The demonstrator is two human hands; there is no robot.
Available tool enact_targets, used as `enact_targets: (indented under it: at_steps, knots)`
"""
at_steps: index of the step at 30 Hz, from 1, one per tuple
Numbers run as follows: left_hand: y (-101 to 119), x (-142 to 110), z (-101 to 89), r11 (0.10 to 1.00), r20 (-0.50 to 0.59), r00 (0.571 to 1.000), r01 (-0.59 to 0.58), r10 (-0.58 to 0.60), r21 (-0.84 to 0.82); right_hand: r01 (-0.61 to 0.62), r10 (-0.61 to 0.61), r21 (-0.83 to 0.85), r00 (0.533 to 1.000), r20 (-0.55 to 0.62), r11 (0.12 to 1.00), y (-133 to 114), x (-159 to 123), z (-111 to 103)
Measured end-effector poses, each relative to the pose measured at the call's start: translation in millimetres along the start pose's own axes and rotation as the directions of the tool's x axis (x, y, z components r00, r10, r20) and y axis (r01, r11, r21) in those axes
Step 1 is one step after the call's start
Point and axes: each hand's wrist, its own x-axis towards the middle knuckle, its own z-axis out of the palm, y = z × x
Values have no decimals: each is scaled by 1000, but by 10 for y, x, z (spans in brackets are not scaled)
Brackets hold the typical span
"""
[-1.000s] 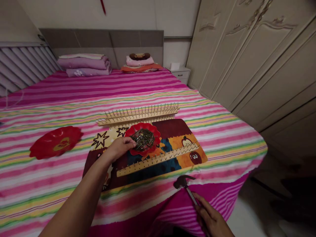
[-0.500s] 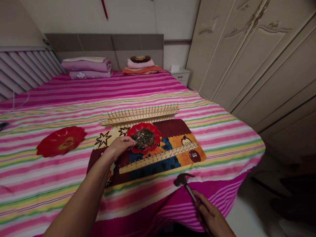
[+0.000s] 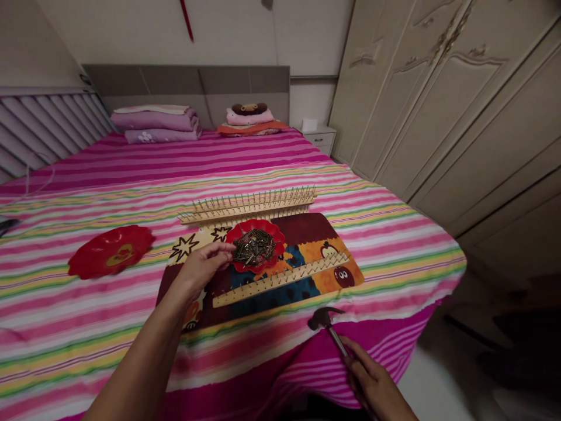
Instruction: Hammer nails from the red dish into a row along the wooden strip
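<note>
My left hand (image 3: 205,266) is at the left rim of a red scalloped bowl (image 3: 280,241), fingertips pinched together; whatever they hold is too small to make out. Loose nails (image 3: 256,247) fill the bowl. In front of it lies a wooden strip (image 3: 280,278) with a row of nails standing along it, more closely toward its right end. My right hand (image 3: 372,377) is closed round the handle of a claw hammer (image 3: 326,321), whose head rests near the bed's front edge. Behind the bowl are nail-studded wooden strips (image 3: 245,209).
A patterned mat (image 3: 307,225) lies under the bowl and front strip, on a striped bedspread (image 3: 385,234). To the left is a red plate (image 3: 94,251). Folded bedding (image 3: 153,124) sits by the headboard, and wardrobes (image 3: 421,105) stand at the right.
My left hand has drawn back slightly left from the nails, its fingers still pinched. The right hand and hammer keep almost the same place. The view has shifted a little.
</note>
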Motion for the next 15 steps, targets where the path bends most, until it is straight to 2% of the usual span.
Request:
enact_targets:
  at_steps: [4, 8, 12, 15]
  knots:
    - [11, -267, -84, 992, 49, 993, 114, -111, -54, 50, -50, -3, 998, -38, 999, -67, -61, 36]
    - [-131, -421, -100, 979, 130, 983, 146, -128, -142, 72, -73, -19, 995, -68, 997, -142, -131, 75]
    - [-347, -538, 58, 975, 148, 976, 180, -160, -131, 91, -92, -21, 994, -65, 996, -184, -174, 92]
    - [-537, -607, 270, 989, 83, 991, 109, -101, -95, 84, -86, -40, 994, -61, 996, -207, -194, 81]
